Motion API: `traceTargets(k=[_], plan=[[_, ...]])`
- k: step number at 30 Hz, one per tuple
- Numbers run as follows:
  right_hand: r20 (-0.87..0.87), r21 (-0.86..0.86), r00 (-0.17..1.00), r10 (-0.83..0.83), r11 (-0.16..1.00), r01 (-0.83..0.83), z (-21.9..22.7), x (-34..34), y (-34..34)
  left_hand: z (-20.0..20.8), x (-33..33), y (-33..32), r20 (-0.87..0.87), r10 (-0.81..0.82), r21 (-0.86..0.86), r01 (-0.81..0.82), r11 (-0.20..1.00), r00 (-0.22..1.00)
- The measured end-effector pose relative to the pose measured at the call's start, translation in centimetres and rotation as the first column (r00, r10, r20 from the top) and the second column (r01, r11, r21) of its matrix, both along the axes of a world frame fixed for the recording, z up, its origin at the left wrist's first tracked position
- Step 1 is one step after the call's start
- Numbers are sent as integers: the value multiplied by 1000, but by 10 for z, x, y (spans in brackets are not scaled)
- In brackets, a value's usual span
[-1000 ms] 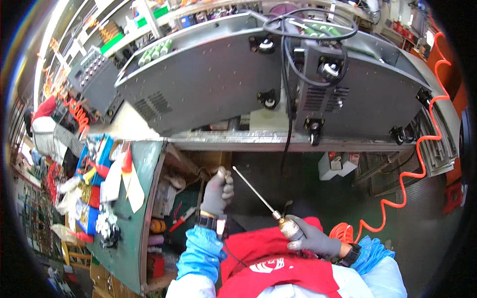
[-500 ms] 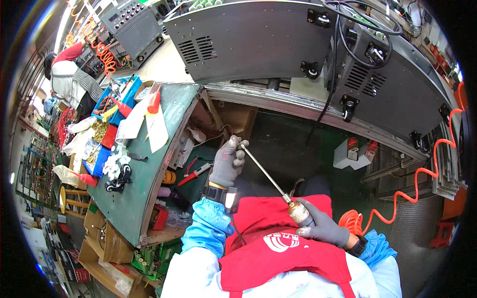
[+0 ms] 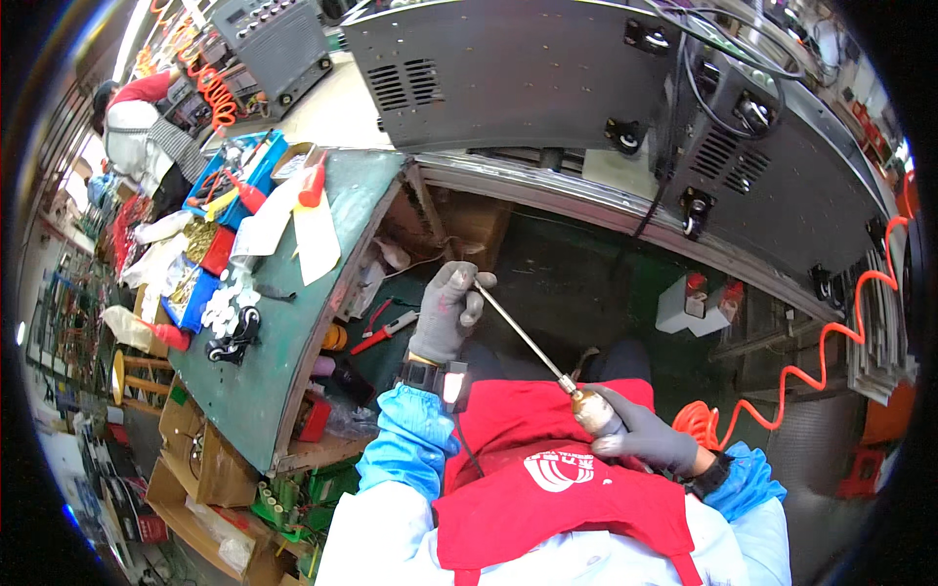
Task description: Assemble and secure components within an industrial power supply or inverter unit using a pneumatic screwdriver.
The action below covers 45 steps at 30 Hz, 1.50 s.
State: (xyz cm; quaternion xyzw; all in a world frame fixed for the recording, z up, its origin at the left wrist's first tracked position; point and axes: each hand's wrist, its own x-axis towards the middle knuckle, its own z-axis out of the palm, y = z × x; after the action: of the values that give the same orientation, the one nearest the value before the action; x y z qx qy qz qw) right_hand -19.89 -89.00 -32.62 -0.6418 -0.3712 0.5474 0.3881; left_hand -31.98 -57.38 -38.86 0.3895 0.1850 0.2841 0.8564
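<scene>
In front of my red apron, my right hand (image 3: 650,439), in a grey glove, is wrapped around the worn, metallic body of an air screwdriver (image 3: 594,411). Its long thin bit (image 3: 523,332) slants up and left, away from me. At the far end of the bit is my gloved left hand (image 3: 447,311), its fingers curled and pinched together beside the tip. Whatever sits between those fingertips is too small to make out. Both hands are in the air, above my lap and short of the bench.
A green-topped bench (image 3: 293,342) at left carries blue bins (image 3: 256,181), a black caster (image 3: 234,335) and red-capped bottles. Large grey cabinets (image 3: 508,83) with casters stand across the far bench. An orange coiled hose (image 3: 782,410) hangs at right. A person (image 3: 147,132) works at far left.
The view has shifted a little, so the bench and cabinets sit slightly farther right. Both hands keep nearly the same hold, with the bit tip still at my left fingers.
</scene>
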Motion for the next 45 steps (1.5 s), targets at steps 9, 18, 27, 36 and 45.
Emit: traceTargets(k=[9, 18, 27, 36, 45], plan=[[-604, -55, 780, -165, 985, 166, -9, -6, -2, -17, -18, -11, -42, 68, 128, -62, 990, 997], [-487, -17, 861, -147, 987, 159, 32, -11, 54, -192, -225, -91, -979, -28, 146, 786, 600, 203], [-507, -238, 844, -172, 970, 55, -11, 44, 144, -210, -217, 68, -906, 185, 388, 569, 725, 382], [-470, -800, 689, -551, 596, -68, -26, 179, 219, -254, -106, 169, -797, 206, 468, 365, 805, 568], [-558, -438, 705, -438, 877, 198, 68, 128, 226, -269, -24, 154, -673, 187, 498, 252, 830, 715]])
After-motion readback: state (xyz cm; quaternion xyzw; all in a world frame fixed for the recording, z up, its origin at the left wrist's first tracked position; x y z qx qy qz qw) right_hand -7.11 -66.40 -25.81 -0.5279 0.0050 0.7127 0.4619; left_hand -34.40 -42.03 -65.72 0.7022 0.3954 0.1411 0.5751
